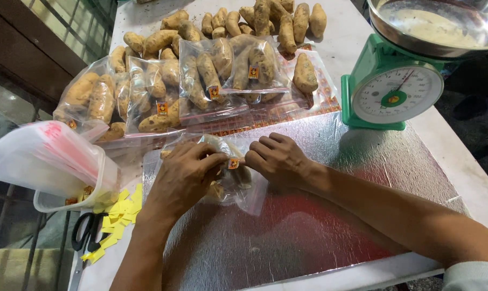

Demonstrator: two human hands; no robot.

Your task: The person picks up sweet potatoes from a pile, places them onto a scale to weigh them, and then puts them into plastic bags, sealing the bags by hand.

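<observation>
hands: left hand (183, 175) and right hand (278, 158) both pinched shut on the clear bag (234, 178) of sweet potatoes
bag spot: middle of the table, on the silver sheet (308, 226)
nearby: green scale (390, 91) at right edge, packed bags (201, 86) toward the far edge

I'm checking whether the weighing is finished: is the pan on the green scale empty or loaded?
Empty. The metal pan on the green scale holds no sweet potatoes; only its bare, pale-smudged inside shows. Its far edge is cut off.
</observation>
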